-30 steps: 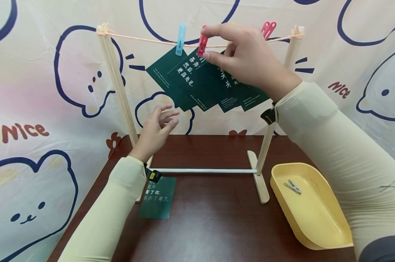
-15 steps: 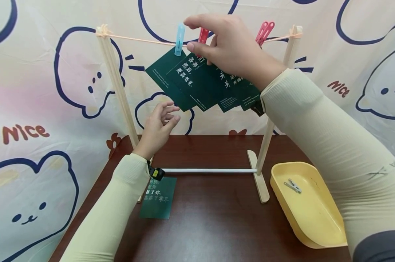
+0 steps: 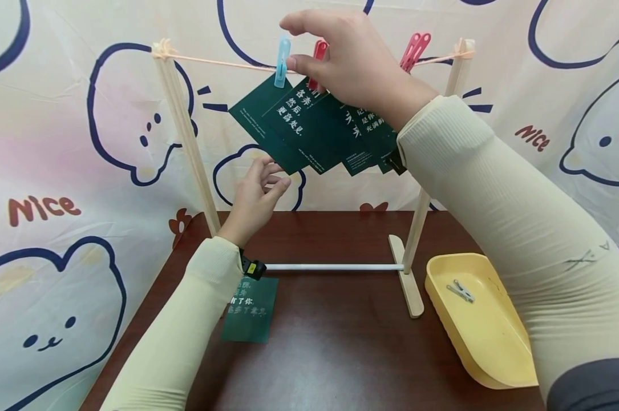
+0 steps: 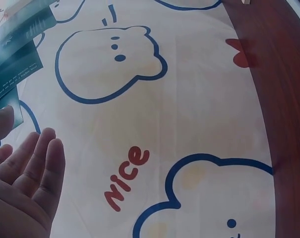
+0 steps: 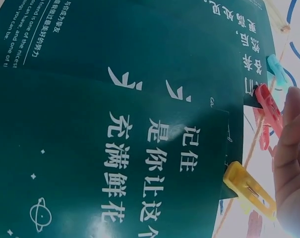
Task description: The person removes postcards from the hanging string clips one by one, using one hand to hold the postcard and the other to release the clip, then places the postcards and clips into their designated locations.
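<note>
Dark green cards (image 3: 309, 125) with white lettering hang overlapping from a cord, held by clothespins. My right hand (image 3: 357, 65) is at the blue clothespin (image 3: 282, 65), its thumb tip overlapping that clip's right side and its index finger reaching out above, with a gap between them. Just right of that clip sits a red clothespin (image 3: 317, 65). A yellow clothespin (image 5: 249, 186) shows in the right wrist view, hidden behind the hand in the head view. My left hand (image 3: 255, 197), fingers loosely bent, is at the lower corner of the leftmost card (image 3: 263, 114).
Wooden posts (image 3: 186, 137) with a white crossbar (image 3: 335, 267) carry the cord. Another pink-red clothespin (image 3: 415, 51) is near the right post. One green card (image 3: 250, 319) lies on the brown table (image 3: 340, 342). A yellow tray (image 3: 486, 342) at right holds grey clothespins (image 3: 461, 291).
My right hand has let go of the red clothespin and moved left and up to the blue one. My left hand has shifted slightly right and up toward the leftmost card's lower corner.
</note>
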The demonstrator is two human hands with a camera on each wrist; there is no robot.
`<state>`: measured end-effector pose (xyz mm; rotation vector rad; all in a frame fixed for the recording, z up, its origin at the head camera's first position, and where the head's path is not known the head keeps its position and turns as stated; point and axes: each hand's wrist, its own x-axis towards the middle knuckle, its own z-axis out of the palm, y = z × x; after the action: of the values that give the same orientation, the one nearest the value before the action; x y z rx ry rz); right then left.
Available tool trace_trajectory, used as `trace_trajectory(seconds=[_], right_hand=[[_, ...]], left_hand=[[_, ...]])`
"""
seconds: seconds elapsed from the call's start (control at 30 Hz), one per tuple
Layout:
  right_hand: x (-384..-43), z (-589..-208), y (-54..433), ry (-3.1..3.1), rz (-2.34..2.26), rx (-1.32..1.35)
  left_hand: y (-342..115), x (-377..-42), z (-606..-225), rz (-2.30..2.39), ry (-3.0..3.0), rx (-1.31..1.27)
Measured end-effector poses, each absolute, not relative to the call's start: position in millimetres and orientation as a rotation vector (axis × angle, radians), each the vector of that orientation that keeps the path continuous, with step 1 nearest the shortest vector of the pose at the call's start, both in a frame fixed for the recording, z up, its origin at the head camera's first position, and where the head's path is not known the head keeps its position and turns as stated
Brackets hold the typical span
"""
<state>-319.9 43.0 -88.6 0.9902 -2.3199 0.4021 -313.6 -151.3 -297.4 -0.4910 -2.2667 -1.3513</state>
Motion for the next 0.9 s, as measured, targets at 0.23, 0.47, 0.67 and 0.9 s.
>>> trace_trajectory(seconds=[0.23,0.47,0.67,0.9], right_hand=[[-322,-85,39,-2.360,0.417,0.984],[-321,-84,31,-2.464,0.437,0.933],[-322,-84,28,-2.526,0.486,0.902],[-322,-85,21,-2.584,0.482,0.869]], left_hand=[[-149,-317,-297,-1.392,-2.245,-0.522],[-147,-319,-296,-1.451,-2.188,-0.544],[-143,-318,-294,-1.463,-2.154,-0.566],[-143,-318,-294,-1.466,-2.134,-0.570]])
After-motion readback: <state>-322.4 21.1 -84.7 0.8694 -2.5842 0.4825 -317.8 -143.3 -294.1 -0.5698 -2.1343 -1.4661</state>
